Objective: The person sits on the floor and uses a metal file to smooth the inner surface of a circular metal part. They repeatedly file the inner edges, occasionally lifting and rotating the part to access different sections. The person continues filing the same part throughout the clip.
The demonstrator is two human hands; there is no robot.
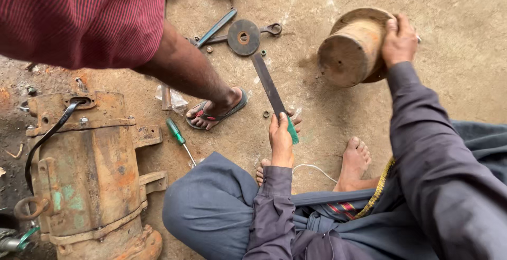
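Observation:
My left hand [281,138] grips the green handle of a long flat metal file [268,85], whose blade points away toward a round dark disc [243,37] on the ground. My right hand [399,39] holds the rim of a rusty bell-shaped metal housing [351,48], tilted on its side on the concrete floor. I sit on the ground with my bare feet [355,160] between the two hands.
A large rusty motor casing [90,170] with a black cable lies at the left. Another person in a red striped shirt [84,11] stands close, a sandalled foot [214,112] beside a green-handled screwdriver [178,138]. A wrench [214,28] and small nuts lie near the disc.

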